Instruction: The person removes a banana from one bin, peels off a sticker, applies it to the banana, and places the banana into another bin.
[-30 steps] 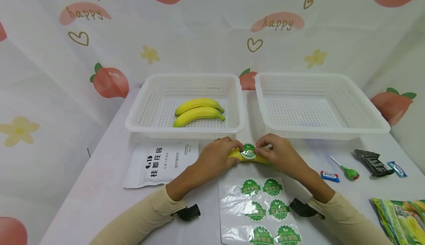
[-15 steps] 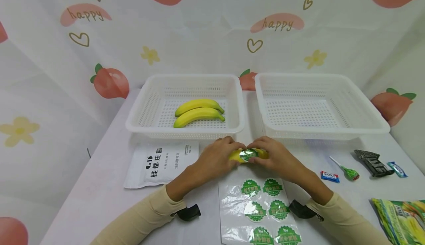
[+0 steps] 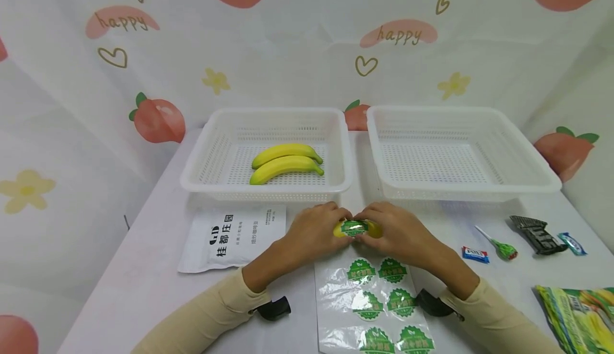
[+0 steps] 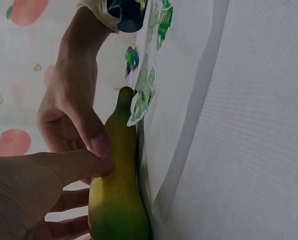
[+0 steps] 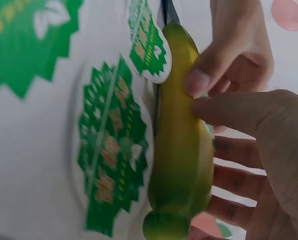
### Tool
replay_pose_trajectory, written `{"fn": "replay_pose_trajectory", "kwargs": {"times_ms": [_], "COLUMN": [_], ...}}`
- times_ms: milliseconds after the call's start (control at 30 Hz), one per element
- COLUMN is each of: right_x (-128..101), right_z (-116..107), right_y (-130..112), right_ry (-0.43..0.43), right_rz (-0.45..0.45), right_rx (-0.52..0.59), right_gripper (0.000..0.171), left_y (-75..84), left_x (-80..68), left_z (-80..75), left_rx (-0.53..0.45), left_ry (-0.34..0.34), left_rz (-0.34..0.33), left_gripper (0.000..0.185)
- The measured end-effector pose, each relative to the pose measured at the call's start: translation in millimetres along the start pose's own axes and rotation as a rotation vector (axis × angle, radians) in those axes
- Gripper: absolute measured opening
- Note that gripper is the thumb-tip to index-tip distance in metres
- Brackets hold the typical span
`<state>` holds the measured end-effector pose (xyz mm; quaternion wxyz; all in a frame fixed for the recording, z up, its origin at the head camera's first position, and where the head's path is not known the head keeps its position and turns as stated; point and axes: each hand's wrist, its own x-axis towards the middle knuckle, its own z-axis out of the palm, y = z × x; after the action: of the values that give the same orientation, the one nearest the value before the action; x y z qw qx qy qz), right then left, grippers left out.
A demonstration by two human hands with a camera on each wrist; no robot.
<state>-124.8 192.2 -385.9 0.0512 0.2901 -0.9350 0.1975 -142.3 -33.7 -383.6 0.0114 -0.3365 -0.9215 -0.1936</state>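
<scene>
White tabletop (image 3: 144,274) bears two perforated plastic containers, a left basket (image 3: 266,188) and a right basket (image 3: 460,188). Nearer lies a flat, glossy sheet (image 3: 331,311). Both hands, left hand (image 3: 314,232) and right hand (image 3: 398,234), have fingers curled, pinching the held banana (image 4: 121,177) at the sheet's far edge; its smooth skin runs yellow to green. Two spare bananas (image 3: 287,164), gently curved, lie in the left basket without visible labels, so they probably remain to be done. Smallest, a shiny label (image 3: 354,228) bends over the held banana, seemingly placed and needing only smoothing; unused saw-toothed stickers (image 3: 362,271) sit on the sheet.
</scene>
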Motion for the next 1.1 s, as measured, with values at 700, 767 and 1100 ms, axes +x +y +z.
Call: {"fn": "replay_pose_trajectory", "kwargs": {"times_ms": [700,767,1100], "right_x": [-1.3,-1.5,-6.5], "right_z": [-5.9,-7.0,-28.5], "right_y": [1.2,1.2,1.1], "right_ry": [0.039,0.027,-0.2], "right_rz": [-0.101,-0.086,0.116], "right_rx": [-0.086,-0.091,0.039], "right_gripper": [0.03,0.031,0.043], "left_y": [2.0,2.4,11.7], "left_x": [-2.2,-2.2,2.4], "left_z": [4.1,3.8,-4.3], "left_rx": [0.117,0.134,0.007], "left_ry": [0.079,0.086,0.13], "left_rz": [0.04,0.044,0.1], "left_gripper": [0.035,0.035,0.044]}}
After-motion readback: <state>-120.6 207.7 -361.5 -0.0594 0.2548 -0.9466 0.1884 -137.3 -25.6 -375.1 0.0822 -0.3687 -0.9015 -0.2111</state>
